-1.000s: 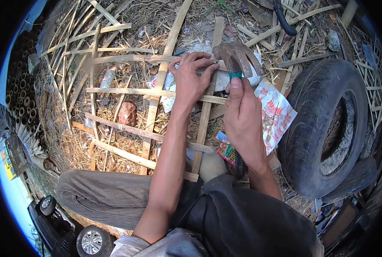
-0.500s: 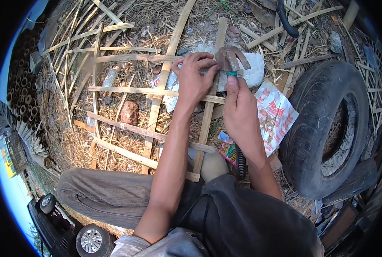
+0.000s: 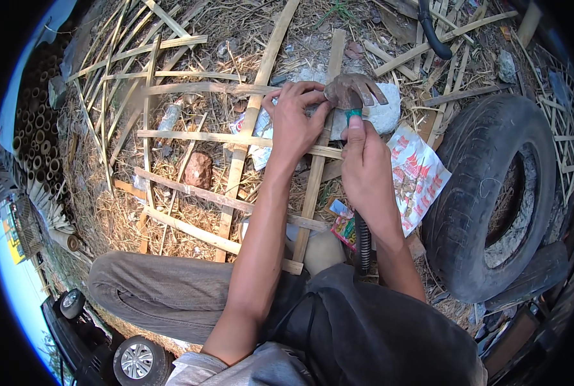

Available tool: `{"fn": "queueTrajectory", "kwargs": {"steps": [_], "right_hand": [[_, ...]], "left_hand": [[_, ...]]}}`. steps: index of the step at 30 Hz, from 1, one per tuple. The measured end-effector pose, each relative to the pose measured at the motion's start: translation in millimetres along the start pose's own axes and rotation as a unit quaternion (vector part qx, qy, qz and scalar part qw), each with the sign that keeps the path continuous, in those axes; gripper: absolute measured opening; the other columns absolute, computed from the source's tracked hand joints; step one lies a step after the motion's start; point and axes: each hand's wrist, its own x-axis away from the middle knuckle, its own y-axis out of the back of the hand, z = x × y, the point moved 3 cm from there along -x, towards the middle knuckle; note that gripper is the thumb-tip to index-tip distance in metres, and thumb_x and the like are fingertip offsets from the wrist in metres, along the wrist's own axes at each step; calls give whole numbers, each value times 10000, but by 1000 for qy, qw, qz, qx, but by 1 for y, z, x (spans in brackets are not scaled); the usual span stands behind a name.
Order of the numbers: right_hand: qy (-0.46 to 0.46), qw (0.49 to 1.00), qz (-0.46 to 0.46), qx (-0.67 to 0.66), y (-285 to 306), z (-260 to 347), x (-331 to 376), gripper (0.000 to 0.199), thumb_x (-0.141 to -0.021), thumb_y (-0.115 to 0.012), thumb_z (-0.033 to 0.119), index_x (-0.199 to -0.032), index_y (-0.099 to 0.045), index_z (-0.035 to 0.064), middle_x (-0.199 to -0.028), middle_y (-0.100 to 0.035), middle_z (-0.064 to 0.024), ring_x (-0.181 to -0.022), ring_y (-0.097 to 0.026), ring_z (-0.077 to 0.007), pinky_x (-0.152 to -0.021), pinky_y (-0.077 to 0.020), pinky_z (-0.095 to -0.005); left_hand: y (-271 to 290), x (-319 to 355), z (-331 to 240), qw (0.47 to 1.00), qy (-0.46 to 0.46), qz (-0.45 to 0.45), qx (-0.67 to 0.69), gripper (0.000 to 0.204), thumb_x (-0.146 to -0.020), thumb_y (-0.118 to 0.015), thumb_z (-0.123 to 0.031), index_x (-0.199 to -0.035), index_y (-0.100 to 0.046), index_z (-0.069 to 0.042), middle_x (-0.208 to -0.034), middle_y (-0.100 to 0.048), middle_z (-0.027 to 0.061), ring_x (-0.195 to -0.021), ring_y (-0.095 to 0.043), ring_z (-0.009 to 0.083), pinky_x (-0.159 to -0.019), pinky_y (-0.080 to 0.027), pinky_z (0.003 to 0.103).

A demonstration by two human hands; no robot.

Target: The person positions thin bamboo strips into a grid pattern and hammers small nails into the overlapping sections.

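My left hand [image 3: 295, 114] lies over the crossing of bamboo strips, at the end of the topmost cross strip [image 3: 216, 89]. Its fingers are bent, with thumb and fingertips drawn together at the upright strip [image 3: 314, 186]; whatever they pinch is hidden. My right hand [image 3: 365, 161] grips a claw hammer [image 3: 350, 93] below its rusty, pronged head, where green wrapping shows; its dark ribbed handle runs down past my wrist. The hammer head sits right beside my left fingertips, above a pale stone block [image 3: 385, 109]. Several thin strips make up the bamboo lattice [image 3: 235, 168] in front of my knees.
A worn tyre [image 3: 451, 199] stands on the right, near a red-and-white printed sheet [image 3: 419, 177]. A reddish stone [image 3: 198, 170] lies among straw under the lattice. More bamboo strips [image 3: 165, 44] lie at the far left, with stacked bamboo tubes [image 3: 37, 132] beyond.
The hammer head has tilted slightly, and my right hand has shifted a little rightward and down. My left hand keeps its place on the strips. The whole view has drifted slightly.
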Motion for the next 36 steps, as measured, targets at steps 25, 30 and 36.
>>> {"fn": "queueTrajectory", "kwargs": {"steps": [25, 30, 36], "right_hand": [[-13, 1000, 16, 9, -3, 1, 2, 439, -1137, -405, 321, -1028, -587, -63, -669, -578, -288, -632, -591, -500, -594, -409, -542], [-2, 999, 5, -38, 9, 18, 7, 444, -1138, -407, 329, -1056, -594, -65, -665, -576, -286, -620, -583, -500, -584, -403, -545], [16, 1000, -5, 5, 1, -1, -1, 444, -1139, -401, 321, -1061, -593, -72, -666, -575, -282, -621, -581, -495, -589, -408, -539]], "left_hand": [[4, 4, 5, 1000, 17, 12, -10, 163, -875, -791, -268, -974, -830, -145, -1168, -743, 17, -1198, -612, 207, -1105, -229, 473], [7, 4, 2, 1000, 20, 19, 5, 164, -877, -788, -265, -979, -827, -143, -1163, -743, 18, -1197, -612, 206, -1103, -227, 473], [0, 1, -2, 1000, 12, 18, 1, 178, -880, -791, -282, -985, -829, -144, -1157, -745, 16, -1192, -612, 204, -1099, -231, 466]]}}
